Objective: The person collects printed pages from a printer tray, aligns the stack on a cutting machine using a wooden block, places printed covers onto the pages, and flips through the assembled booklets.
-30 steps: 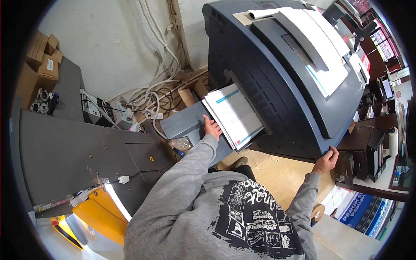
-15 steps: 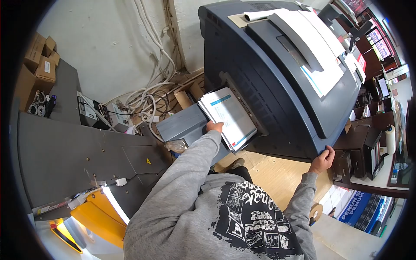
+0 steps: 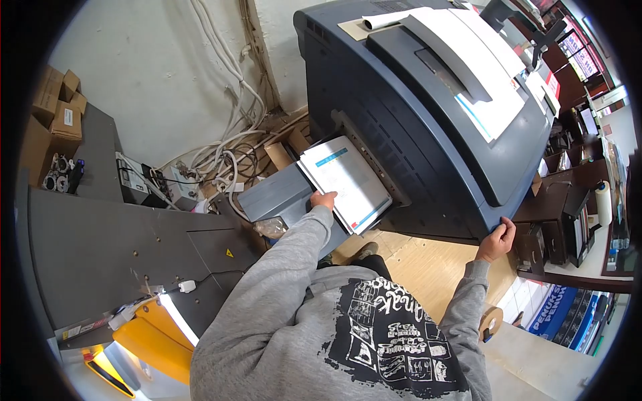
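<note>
A stack of printed sheets [image 3: 351,177] with a blue header strip lies on the output tray at the side of a large dark printer [image 3: 394,120]. My left hand [image 3: 324,200] is closed on the near edge of that stack, with the thumb on top and the other fingers mostly hidden. Away to the right, my right hand [image 3: 496,241] grips the printer's lower front corner, its fingers curled at the edge. White paper [image 3: 491,110] and a paper roll [image 3: 388,20] rest on the printer's top.
A grey extension [image 3: 274,190] juts out beside the stack. Tangled cables [image 3: 221,154] run along the wall behind. To the left stands a dark grey cabinet [image 3: 100,234] with cardboard boxes [image 3: 65,120]. A tape roll [image 3: 491,321] is near my right forearm.
The whole view has shifted slightly, so the printer and papers appear a little further left. Both hands keep their holds on the stack and the printer's corner.
</note>
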Action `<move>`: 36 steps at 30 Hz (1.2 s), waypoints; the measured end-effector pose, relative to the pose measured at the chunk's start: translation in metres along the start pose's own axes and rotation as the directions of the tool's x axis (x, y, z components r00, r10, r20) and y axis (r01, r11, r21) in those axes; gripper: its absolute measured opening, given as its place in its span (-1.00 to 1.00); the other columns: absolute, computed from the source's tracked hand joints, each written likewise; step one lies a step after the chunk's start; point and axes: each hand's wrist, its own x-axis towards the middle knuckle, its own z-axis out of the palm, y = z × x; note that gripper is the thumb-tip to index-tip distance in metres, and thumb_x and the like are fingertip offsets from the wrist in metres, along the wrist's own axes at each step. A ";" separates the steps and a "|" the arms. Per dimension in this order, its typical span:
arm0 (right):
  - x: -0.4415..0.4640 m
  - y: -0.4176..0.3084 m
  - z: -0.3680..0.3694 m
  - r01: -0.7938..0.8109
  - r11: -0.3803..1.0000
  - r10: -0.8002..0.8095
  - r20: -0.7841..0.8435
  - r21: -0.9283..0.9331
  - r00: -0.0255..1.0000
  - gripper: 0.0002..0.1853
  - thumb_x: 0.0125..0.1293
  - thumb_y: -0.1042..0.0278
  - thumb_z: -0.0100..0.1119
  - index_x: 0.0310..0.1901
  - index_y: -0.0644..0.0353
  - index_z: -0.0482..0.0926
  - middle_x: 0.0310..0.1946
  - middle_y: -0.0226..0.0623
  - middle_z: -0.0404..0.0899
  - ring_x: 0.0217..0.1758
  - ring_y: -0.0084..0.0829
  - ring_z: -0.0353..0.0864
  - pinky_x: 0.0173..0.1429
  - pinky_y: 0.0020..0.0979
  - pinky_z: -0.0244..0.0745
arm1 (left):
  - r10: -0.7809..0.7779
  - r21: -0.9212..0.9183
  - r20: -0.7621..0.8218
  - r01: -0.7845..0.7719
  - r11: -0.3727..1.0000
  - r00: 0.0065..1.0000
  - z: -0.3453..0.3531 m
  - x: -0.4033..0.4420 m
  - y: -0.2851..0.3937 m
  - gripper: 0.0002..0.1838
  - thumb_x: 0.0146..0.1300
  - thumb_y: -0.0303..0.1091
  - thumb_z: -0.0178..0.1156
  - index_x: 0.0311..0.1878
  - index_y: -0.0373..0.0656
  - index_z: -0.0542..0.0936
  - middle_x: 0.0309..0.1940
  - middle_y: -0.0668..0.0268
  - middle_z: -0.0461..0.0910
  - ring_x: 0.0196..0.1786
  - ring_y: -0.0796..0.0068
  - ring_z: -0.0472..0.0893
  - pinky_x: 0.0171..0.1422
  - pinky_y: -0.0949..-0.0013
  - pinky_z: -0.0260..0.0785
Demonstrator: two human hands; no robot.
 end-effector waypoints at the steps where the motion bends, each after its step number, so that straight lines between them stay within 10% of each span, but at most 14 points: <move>1: 0.000 0.000 0.000 0.000 1.000 0.000 -0.001 0.002 1.000 -0.82 0.27 0.48 -0.04 -0.25 0.30 0.59 -0.36 -0.30 0.57 -0.30 -0.45 0.49 -0.15 -0.45 0.40 | -0.010 -0.013 -0.001 0.010 1.000 1.000 0.002 0.000 0.000 -0.61 0.04 -0.60 0.29 -0.01 -0.36 0.51 -0.09 0.07 0.62 -0.11 0.24 0.64 -0.19 0.29 0.50; 14: 0.000 -0.004 0.000 -0.035 0.999 0.035 0.001 0.023 0.999 -0.81 0.27 0.47 -0.04 -0.25 0.30 0.59 -0.36 -0.31 0.56 -0.29 -0.45 0.49 -0.13 -0.46 0.39 | -0.175 -0.107 0.032 0.177 0.978 0.984 -0.017 0.001 0.005 -0.61 0.31 -0.19 0.20 0.07 -0.27 0.50 -0.07 0.17 0.57 -0.01 0.29 0.58 -0.04 0.15 0.46; 18: 0.000 -0.002 0.000 -0.023 0.999 0.023 -0.008 0.024 1.000 -0.81 0.27 0.47 -0.04 -0.26 0.30 0.59 -0.36 -0.31 0.57 -0.30 -0.47 0.48 -0.16 -0.48 0.39 | -0.106 -0.164 0.010 0.106 0.981 0.994 -0.038 -0.009 0.005 -0.49 0.30 -0.03 0.17 0.02 -0.35 0.49 -0.18 0.09 0.61 -0.30 0.32 0.65 -0.30 0.30 0.53; 20: 0.000 -0.002 0.001 -0.024 0.999 0.025 -0.011 0.023 1.000 -0.81 0.27 0.47 -0.04 -0.26 0.30 0.59 -0.36 -0.32 0.57 -0.31 -0.48 0.48 -0.17 -0.48 0.38 | -0.148 -0.131 0.016 0.149 0.980 0.989 -0.041 -0.013 0.009 -0.54 0.37 -0.04 0.10 0.10 -0.25 0.47 -0.12 0.12 0.58 -0.18 0.29 0.62 -0.14 0.23 0.46; 28: 0.000 -0.002 0.001 -0.005 1.000 0.005 -0.014 0.003 1.000 -0.81 0.26 0.47 -0.04 -0.28 0.29 0.60 -0.37 -0.33 0.57 -0.34 -0.50 0.47 -0.22 -0.50 0.36 | -0.048 0.230 0.127 0.018 0.973 0.991 -0.067 -0.035 0.005 -0.71 0.36 -0.20 0.12 -0.14 -0.29 0.52 -0.53 0.21 0.61 -0.65 0.49 0.53 -0.63 0.44 0.37; 36: -0.001 -0.005 0.002 -0.026 1.000 0.026 -0.021 0.008 0.999 -0.81 0.27 0.47 -0.05 -0.27 0.30 0.59 -0.36 -0.33 0.58 -0.30 -0.49 0.49 -0.17 -0.48 0.39 | -0.045 0.061 0.246 0.031 0.998 0.968 -0.082 -0.029 -0.002 -0.77 0.34 -0.33 0.11 -0.11 -0.35 0.49 -0.49 0.12 0.62 -0.61 0.43 0.58 -0.60 0.41 0.44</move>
